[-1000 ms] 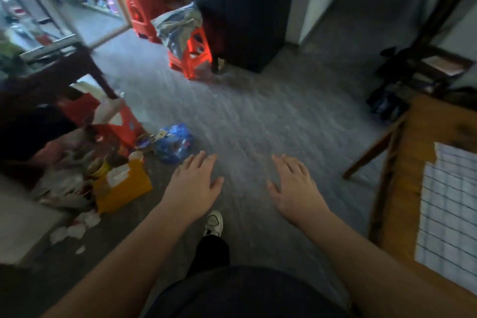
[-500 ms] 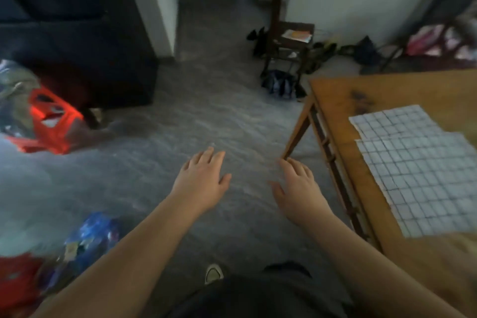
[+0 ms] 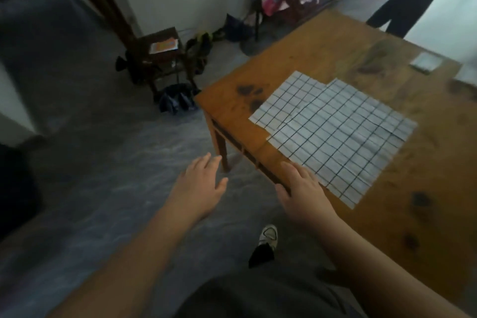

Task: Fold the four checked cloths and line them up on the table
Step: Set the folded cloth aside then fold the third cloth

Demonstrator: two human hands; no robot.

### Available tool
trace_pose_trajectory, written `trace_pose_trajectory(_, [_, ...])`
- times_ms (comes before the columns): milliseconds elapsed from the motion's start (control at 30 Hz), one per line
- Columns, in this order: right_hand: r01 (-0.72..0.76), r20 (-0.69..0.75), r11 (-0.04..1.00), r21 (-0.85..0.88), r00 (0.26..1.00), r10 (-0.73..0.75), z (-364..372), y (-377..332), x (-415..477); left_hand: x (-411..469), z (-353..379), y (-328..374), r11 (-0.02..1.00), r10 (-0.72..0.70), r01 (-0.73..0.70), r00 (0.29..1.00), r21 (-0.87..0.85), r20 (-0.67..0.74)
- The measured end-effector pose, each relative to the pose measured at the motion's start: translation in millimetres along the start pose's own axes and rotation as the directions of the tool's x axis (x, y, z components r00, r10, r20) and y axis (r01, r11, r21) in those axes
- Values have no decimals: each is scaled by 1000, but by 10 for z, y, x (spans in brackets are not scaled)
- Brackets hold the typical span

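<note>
View swings right since the earlier frame: the table (image 3: 322,54) now fills the right side. Left hand (image 3: 200,186) hangs flat, fingers spread, empty, over the floor. Right hand (image 3: 302,193), flat and empty, sits at the table edge. Checked cloths (image 3: 335,131) lie unfolded and overlapping, set diagonally, ahead-right of both hands. Right hand is nearer.
</note>
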State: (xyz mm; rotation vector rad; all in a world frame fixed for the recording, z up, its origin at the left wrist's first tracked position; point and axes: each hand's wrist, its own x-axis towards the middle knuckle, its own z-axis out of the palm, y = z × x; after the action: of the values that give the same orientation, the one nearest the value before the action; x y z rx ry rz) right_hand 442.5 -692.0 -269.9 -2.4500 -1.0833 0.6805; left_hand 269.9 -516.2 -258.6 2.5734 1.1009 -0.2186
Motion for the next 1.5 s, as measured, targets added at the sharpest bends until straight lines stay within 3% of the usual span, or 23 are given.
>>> trace_pose_trajectory(200, [-150, -16, 989, -7, 989, 150, -249, 535, 690, 1111, -61, 569, 978, 181, -193, 974, 78, 140])
trace_pose_trajectory(400, [-315, -18, 949, 10, 949, 315, -317, 975, 965, 1771, 74, 1015, 932, 320, -354, 902, 72, 290])
trace_pose_trajectory(633, [-541, -24, 840, 48, 840, 542, -6, 1177, 752, 2367, 444, 1207, 799, 500, -593, 747, 98, 438])
trace_pose_trajectory(833, [-685, -92, 725, 72, 719, 689, 356, 1121, 530, 2593, 742, 935, 645, 576, -751, 600, 142, 556])
trace_pose_trajectory(1100, [-728, -144, 685, 25, 676, 723, 830, 853, 383, 2660, 760, 452, 564, 681, -816, 546, 125, 489])
trace_pose_trajectory(1500, [-705, -219, 710, -1, 692, 687, 945, 810, 436, 2699, 878, 21, 529, 778, -842, 529, 102, 339])
